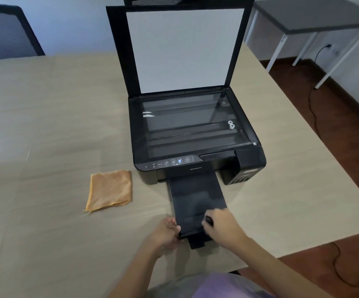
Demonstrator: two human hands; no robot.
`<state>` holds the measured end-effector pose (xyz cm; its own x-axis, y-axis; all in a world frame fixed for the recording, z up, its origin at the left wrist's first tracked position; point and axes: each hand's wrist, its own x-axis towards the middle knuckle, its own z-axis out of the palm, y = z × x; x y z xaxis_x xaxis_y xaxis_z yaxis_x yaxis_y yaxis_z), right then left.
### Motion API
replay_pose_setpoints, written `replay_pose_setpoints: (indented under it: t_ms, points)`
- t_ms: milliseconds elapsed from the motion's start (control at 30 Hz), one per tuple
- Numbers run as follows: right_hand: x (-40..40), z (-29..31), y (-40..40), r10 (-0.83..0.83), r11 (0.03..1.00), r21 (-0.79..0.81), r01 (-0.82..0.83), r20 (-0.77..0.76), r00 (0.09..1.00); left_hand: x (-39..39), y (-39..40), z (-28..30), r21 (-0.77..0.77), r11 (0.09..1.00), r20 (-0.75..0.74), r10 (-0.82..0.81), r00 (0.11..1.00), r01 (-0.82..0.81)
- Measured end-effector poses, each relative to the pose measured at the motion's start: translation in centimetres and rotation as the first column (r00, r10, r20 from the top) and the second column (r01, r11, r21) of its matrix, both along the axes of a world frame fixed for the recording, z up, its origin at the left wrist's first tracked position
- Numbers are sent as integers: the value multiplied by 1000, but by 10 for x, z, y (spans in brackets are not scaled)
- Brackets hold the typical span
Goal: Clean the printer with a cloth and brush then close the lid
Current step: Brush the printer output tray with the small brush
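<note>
A black printer (249, 162) stands on the table with its scanner lid (185, 50) raised upright, baring the glass. Its output tray (195, 194) is pulled out toward me. My left hand (165, 233) grips the near left corner of the tray's end. My right hand (223, 226) rests over the near right part of the tray, closed on a small black object that looks like the brush (209, 220); its bristles are hidden. An orange cloth (109, 190) lies folded on the table, left of the tray, with neither hand touching it.
The light wooden table (55, 125) ends close to the printer's right side, with dark floor beyond. A black mesh chair (6, 33) stands at the back left. A grey desk (316, 16) is at the back right, and a black cable (313, 108) trails across the floor.
</note>
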<state>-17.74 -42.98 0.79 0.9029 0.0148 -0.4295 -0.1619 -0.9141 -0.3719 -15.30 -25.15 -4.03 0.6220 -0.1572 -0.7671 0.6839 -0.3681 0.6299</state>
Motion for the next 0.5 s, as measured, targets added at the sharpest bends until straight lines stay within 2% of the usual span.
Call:
replay_pose_setpoints:
  t_ms: [67, 100, 200, 267, 433, 500]
  points:
    - [-5, 4, 9, 47, 991, 127, -37, -80, 996, -1, 3, 0, 10, 1000, -6, -22, 1000, 22]
    - [-3, 4, 3, 49, 991, 129, -36, -100, 994, -1, 3, -1, 1, 1000, -20, -9, 1000, 9]
    - [8, 10, -30, -92, 991, -108, 79, -124, 988, -2, 2, -3, -15, 1000, -42, 26, 999, -27]
    - [9, 8, -32, -128, 982, -156, 112, -96, 987, -3, 3, -3, -23, 999, -43, 25, 999, -26]
    - [-5, -3, 25, 91, 979, 192, -65, -131, 987, -3, 5, -7, -61, 997, -33, 39, 999, -41]
    - [1, -4, 6, -45, 987, 154, 50, -37, 998, -4, 4, -6, -78, 996, -33, 41, 999, -44]
